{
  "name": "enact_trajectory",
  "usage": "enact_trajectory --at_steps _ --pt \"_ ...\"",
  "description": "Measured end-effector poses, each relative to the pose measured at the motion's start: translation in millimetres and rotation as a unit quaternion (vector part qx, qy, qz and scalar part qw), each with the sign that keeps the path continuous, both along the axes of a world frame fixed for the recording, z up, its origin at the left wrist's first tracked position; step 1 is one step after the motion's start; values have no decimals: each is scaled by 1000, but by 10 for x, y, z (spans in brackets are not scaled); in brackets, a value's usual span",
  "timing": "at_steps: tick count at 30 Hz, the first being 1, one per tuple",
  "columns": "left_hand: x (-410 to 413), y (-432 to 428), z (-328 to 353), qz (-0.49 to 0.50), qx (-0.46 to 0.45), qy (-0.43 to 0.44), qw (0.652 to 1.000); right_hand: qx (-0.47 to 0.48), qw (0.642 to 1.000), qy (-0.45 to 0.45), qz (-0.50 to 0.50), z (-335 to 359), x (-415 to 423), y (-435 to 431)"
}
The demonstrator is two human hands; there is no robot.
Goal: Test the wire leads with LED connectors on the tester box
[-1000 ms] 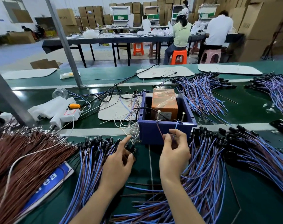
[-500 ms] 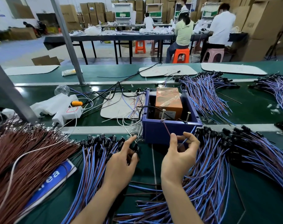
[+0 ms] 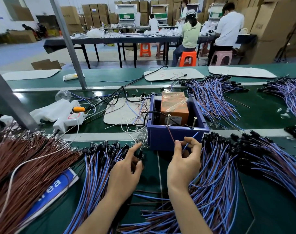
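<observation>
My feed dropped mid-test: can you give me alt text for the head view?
The right hand pinches a brown wire and a blue wire, their ends pointing up toward two screws at the front rim of the blue tester box. The left hand rests on a pile of blue-and-brown leads with black connectors, index finger extended.

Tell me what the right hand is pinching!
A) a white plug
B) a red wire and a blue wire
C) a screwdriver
B: the right hand pinches a red wire and a blue wire, their tips raised toward the two screws on the blue tester box.
</observation>
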State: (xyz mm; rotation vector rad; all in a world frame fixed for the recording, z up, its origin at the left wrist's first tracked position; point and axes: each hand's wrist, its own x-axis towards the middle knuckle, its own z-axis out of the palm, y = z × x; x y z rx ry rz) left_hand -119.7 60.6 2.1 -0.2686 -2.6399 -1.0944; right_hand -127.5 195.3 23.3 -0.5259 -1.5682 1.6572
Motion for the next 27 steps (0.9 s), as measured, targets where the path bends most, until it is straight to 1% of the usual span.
enact_trajectory --at_steps 4,10,19,27 --pt "1 4 3 0 2 0 1000 31 999 -14 -3 -21 -6 5" --pt "-3 2 -1 -1 2 -3 1000 46 999 -19 -6 -26 -11 12" --pt "-1 1 0 -3 2 -3 1000 37 999 -22 2 -29 -28 45" --pt "0 -1 3 -4 2 -5 1000 -3 1000 -24 19 -6 -25 59"
